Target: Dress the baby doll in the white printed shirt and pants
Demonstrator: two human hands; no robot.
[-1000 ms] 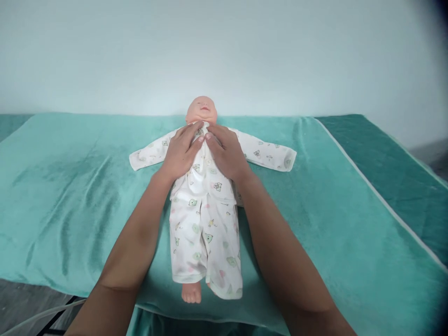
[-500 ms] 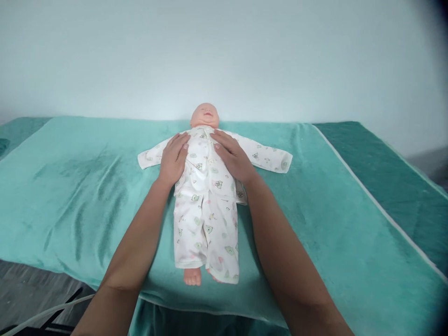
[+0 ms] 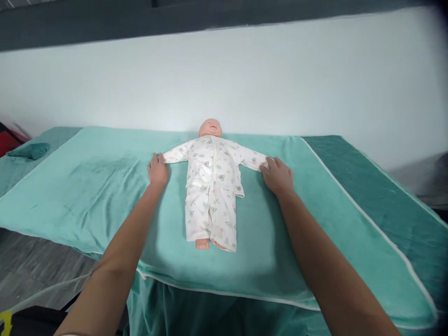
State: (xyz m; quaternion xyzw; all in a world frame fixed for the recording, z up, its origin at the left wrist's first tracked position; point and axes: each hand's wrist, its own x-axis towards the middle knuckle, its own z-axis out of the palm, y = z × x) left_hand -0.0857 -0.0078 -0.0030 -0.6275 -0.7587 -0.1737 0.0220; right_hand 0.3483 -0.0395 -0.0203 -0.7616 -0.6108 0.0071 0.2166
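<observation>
A baby doll [image 3: 210,127] lies on its back, dressed in a white printed top [image 3: 213,161] and matching trousers [image 3: 224,214]. Its sleeves stretch out to both sides. My left hand [image 3: 158,170] rests over the cuff end of the sleeve on the left, fingers slightly spread. At the other side, my right hand [image 3: 278,176] covers the end of the right sleeve [image 3: 250,157], its fingers apart and thumb toward the doll. Both cuff ends are hidden beneath my hands. One bare foot [image 3: 202,244] shows below the trousers.
A light green cloth with white edging [image 3: 115,186] covers the bed under the doll, over a darker green cover [image 3: 378,177]. A white wall [image 3: 245,79] rises behind. Grey floor [image 3: 42,266] and a pale cable [image 3: 52,289] show at lower left.
My hands have moved outward from the doll's chest to the sleeve ends. The camera view has tilted up and back, so the doll looks smaller and the dark band above the wall shows.
</observation>
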